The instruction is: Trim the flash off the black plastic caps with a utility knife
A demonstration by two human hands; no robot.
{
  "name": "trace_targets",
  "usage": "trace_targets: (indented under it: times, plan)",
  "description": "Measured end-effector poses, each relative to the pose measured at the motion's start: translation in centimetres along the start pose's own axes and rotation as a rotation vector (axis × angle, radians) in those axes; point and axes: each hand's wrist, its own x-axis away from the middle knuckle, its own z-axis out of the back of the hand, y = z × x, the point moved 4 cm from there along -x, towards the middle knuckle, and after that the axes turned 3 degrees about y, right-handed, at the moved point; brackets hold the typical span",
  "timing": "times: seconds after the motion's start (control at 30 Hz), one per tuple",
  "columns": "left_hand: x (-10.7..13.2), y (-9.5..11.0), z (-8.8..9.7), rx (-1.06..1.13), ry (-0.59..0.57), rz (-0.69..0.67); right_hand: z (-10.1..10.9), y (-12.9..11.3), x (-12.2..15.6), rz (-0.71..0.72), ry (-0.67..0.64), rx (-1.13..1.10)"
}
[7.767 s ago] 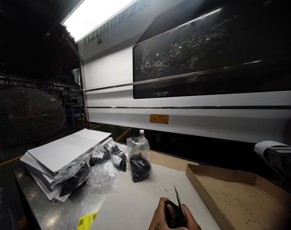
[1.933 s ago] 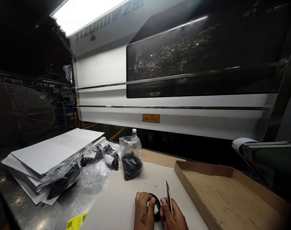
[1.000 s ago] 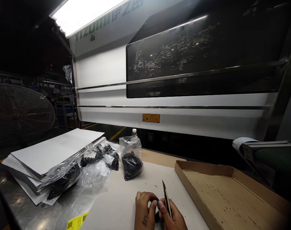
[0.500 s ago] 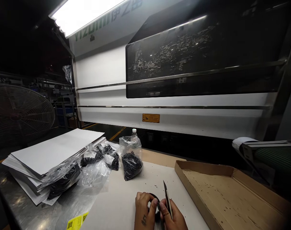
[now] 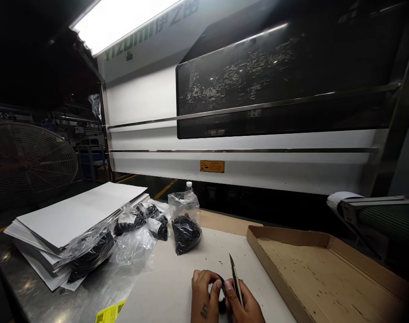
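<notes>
Near the bottom of the view, my left hand curls its fingers and thumb round a black ring-shaped part. My right hand is closed on a knife with a thin pointed blade aimed up and away from me. Its thumb also presses against the right side of the black part, close to my left thumb. The lower end of the part is partly hidden by my hands. Beneath both hands lies a pale board with small dark scraps beyond the fingers.
To the right stands a shallow cardboard tray with dark scraps inside. Clear bags of black parts sit beyond my hands and leftward, beside a stack of white sheets. A capped bottle and a large white machine are behind.
My hands and the black part have shifted very slightly to the right, largely along with the whole view. Both hands keep their grip.
</notes>
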Motion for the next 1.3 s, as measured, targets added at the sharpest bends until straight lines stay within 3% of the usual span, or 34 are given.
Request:
trace_targets:
  times: [0.2, 0.4, 0.6, 1.1, 1.3]
  plan:
    - [0.2, 0.9, 0.2, 0.006, -0.021, -0.003, -0.2, 0.2, 0.0, -0.016, -0.002, -0.012]
    - [0.2, 0.2, 0.1, -0.003, -0.039, 0.026, 0.0, 0.4, 0.0, -0.014, -0.015, -0.047]
    - [0.1, 0.1, 0.0, -0.024, -0.056, 0.018, 0.3, -0.8, 0.3, 0.059, 0.029, 0.008]
    - [0.4, 0.9, 0.4, 0.019, -0.063, 0.001, 0.1, -0.8, 0.5, 0.008, -0.056, -0.091]
    - [0.2, 0.3, 0.2, -0.026, -0.060, 0.031, 0.4, -0.8, 0.5, 0.001, -0.048, -0.085]
